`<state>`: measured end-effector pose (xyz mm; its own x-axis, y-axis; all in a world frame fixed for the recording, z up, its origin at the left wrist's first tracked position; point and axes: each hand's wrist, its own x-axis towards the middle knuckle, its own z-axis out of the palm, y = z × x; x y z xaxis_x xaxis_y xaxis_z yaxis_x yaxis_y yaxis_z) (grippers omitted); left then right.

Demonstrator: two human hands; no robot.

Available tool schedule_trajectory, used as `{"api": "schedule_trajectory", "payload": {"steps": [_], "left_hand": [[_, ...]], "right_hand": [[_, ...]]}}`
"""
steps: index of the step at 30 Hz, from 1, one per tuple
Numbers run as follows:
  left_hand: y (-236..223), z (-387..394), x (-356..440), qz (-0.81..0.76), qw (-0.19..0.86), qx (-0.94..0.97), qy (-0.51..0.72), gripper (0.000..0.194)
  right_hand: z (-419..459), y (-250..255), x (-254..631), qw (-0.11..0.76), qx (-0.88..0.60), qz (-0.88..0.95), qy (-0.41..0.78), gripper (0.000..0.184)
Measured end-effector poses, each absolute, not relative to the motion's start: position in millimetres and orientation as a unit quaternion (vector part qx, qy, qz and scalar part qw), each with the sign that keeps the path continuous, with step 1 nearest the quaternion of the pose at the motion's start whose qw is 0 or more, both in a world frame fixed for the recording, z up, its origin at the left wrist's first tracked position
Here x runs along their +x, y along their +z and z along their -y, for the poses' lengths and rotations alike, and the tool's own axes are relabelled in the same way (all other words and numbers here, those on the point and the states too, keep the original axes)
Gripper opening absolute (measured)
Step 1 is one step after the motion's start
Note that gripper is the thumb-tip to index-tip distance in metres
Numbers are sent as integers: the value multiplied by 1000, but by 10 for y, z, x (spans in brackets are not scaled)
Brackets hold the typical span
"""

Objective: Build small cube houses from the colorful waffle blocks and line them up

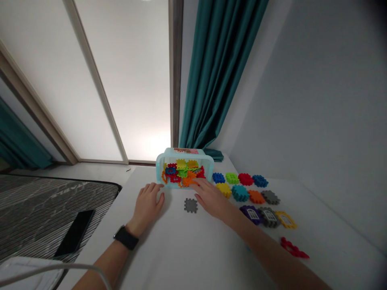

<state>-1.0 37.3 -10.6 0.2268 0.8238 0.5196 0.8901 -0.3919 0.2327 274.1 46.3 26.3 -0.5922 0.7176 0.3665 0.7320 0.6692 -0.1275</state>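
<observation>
A light-blue plastic box (185, 157) lies on its side on the white table (193, 249), its mouth facing me, full of several coloured interlocking tiles (183, 174). My left hand (147, 206) lies flat and open on the table just left of the box mouth, a black watch on its wrist. My right hand (211, 198) stretches toward the box mouth, fingers extended, the tips at the orange tiles; nothing is held that I can see. A lone grey tile (190, 205) lies between the two hands.
Sorted tiles lie in rows right of the box: blue (218, 177), green, red, yellow, teal, orange, grey, then window pieces and a red piece (292, 247). A black phone (75, 233) lies on the striped mat at left. A teal curtain and a wall stand behind.
</observation>
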Motion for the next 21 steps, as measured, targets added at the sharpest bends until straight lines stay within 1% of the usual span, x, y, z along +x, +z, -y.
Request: {"api": "schedule_trajectory", "payload": {"steps": [2, 4, 7, 11, 16, 21], "left_hand": [[-150, -426, -90, 590, 26, -730, -344, 25], [-210, -480, -154, 597, 11, -714, -365, 31], [-300, -536, -197, 576, -30, -718, -391, 46], [-350, -551, -178, 521, -84, -740, -417, 60], [-351, -542, -162, 487, -128, -750, -429, 65], [-389, -555, -168, 486, -133, -749, -431, 66]], "right_hand": [[-607, 306, 2599, 193, -418, 887, -25, 39], [-772, 343, 2463, 180, -448, 875, -38, 40], [-1014, 362, 2301, 153, -538, 828, -40, 42], [-1206, 294, 2215, 143, -592, 792, -42, 43], [-1173, 149, 2240, 120, -589, 799, -16, 39], [-1035, 64, 2260, 116, -557, 822, 6, 37]]}}
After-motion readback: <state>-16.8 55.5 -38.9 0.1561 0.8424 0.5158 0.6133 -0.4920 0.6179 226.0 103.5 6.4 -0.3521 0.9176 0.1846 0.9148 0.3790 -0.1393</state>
